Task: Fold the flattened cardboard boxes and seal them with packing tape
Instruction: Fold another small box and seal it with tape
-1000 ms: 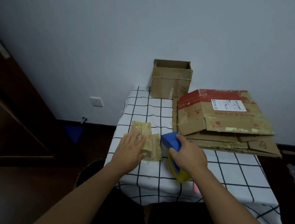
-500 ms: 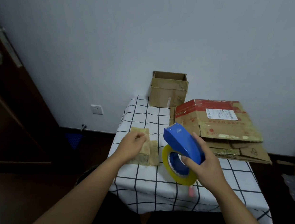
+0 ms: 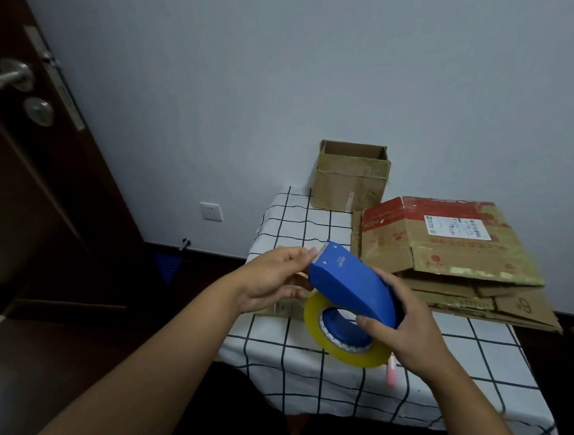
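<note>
A blue tape dispenser [image 3: 349,285] with a yellowish roll of packing tape [image 3: 347,349] is held up over the table. My right hand [image 3: 404,326] grips its rear end, fingers curled round the body. My left hand [image 3: 274,278] pinches at the cutter end of the dispenser, by the tape's edge. A small flattened cardboard piece [image 3: 283,308] lies on the checked tablecloth [image 3: 438,366], mostly hidden under my left hand. A stack of flattened boxes [image 3: 447,260], the top one red and brown, lies at the right. An open folded box [image 3: 350,177] stands at the back.
The table stands against a pale wall. A dark wooden door [image 3: 18,162] with a metal handle is at the left. A wall socket [image 3: 210,211] sits low on the wall. A pink object [image 3: 391,373] lies on the cloth under the roll.
My right hand lifted the dispenser off the table. My left hand left the small flattened cardboard and came up to the dispenser's cutter end. The view tilted upward.
</note>
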Motion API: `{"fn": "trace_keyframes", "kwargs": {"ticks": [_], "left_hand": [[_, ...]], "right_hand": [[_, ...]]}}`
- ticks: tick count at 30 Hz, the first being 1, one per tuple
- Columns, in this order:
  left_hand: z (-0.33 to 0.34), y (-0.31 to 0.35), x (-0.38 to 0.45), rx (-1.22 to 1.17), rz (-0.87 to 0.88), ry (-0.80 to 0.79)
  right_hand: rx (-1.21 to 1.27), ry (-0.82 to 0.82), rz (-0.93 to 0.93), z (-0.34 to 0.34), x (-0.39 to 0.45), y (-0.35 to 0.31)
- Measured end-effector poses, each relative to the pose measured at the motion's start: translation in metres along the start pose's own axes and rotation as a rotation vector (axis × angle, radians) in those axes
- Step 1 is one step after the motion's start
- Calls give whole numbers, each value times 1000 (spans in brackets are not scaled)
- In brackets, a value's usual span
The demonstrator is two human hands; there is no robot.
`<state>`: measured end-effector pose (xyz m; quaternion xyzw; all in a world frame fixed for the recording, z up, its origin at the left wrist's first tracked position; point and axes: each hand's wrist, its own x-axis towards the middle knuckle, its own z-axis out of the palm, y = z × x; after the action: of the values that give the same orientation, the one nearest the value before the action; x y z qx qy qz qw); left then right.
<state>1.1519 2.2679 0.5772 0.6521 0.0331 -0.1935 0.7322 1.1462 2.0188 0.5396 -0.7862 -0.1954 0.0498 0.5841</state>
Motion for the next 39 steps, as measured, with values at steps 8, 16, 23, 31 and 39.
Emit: {"fn": "trace_keyframes", "kwargs": {"ticks": [8,16,23,31,39], "left_hand": [[-9,1,-8,-288,-83,8],[-13,-6,1,61,-120,226],[-34,-25,2,284,-87,441],[-58,-50,1,268,-82,592],[-47,-69,8,184,-46,635]], "right_hand": [[13,-12,-14,1,0,-1],[-133,-111,-26,-4,5,-4],[-368,-275,-33,-6,27,-6],[-536,-409,-24,-29,55,-1],[-670,-503,30,-44,75,8]]}}
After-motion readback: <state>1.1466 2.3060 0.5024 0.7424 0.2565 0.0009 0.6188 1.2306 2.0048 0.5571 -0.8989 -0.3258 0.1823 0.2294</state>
